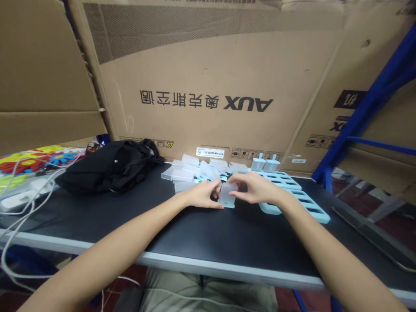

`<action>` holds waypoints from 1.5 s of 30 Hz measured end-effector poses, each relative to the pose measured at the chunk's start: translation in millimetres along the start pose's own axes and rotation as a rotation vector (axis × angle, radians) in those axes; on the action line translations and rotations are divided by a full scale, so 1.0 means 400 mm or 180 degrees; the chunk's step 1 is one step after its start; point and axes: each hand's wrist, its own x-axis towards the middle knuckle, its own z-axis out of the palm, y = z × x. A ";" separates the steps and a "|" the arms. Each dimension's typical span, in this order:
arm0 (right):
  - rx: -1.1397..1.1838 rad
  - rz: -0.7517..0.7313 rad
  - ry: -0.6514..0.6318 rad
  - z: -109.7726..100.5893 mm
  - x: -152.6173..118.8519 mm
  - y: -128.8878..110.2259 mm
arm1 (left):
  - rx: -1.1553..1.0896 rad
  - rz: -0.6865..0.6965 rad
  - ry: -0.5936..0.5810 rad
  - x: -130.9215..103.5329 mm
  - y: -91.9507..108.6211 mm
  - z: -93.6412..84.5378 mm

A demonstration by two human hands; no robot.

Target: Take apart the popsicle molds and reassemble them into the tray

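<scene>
Between my two hands is a translucent popsicle mould (pixel 227 196), held just above the black table. My left hand (pixel 205 194) grips its left side with thumb and fingers. My right hand (pixel 249 187) pinches it from the right near its upper end. Behind my hands lies a loose pile of clear popsicle moulds (pixel 182 173), with some light blue pieces among them. To the right is a light blue mould tray (pixel 310 207) with rows of slots, partly hidden by my right forearm. Two moulds with blue stick lids (pixel 272 165) stand upright at its back end.
A black bag (pixel 107 167) lies at the left, beside white cables and a power strip (pixel 19 200). A large cardboard box (pixel 208 65) walls off the back. Blue metal posts (pixel 354 108) rise at the right, near a dark flat panel (pixel 373 236).
</scene>
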 end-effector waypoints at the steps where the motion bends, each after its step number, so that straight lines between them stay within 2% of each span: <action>1: 0.0012 0.0042 -0.0020 -0.001 0.001 -0.003 | 0.0008 0.0000 0.0003 0.000 -0.001 0.000; 13: 0.0057 0.0306 -0.0423 0.045 0.006 -0.028 | 0.0020 0.0104 0.0004 0.001 -0.005 0.002; 21: -0.0135 0.0175 -0.0460 0.042 0.011 -0.033 | -0.0003 0.0164 0.0045 -0.004 0.003 -0.003; 28: -0.0199 0.0459 -0.0373 0.056 0.013 -0.035 | 0.0013 0.0165 0.0032 -0.004 -0.002 0.000; 31: -0.0049 0.0403 -0.0345 0.054 0.011 -0.031 | 0.0062 0.0122 0.0043 -0.005 0.002 0.003; 33: 0.0283 0.0386 -0.0212 0.051 0.011 -0.023 | 0.0038 0.0072 0.0265 -0.004 0.006 0.003; 35: 0.0751 0.0502 0.0164 0.051 0.015 -0.013 | -0.0232 0.0044 0.0725 0.001 0.010 -0.002; 37: 0.1243 0.0646 0.0546 0.056 0.021 -0.004 | -0.0808 0.0064 0.1242 0.009 0.011 -0.014; 39: 0.1485 0.0666 0.0642 0.070 0.027 0.002 | -0.1479 0.0127 0.1729 0.016 0.007 -0.032; 41: 0.1222 0.0590 0.0564 0.090 0.032 0.006 | -0.1936 0.0197 0.2257 0.021 -0.002 -0.053; 43: 0.0611 0.0459 0.0478 0.114 0.036 0.006 | -0.2123 0.0232 0.2741 0.021 -0.014 -0.072; 45: 0.0059 0.0323 0.0371 0.135 0.042 0.007 | -0.2106 0.0236 0.3011 0.019 -0.023 -0.084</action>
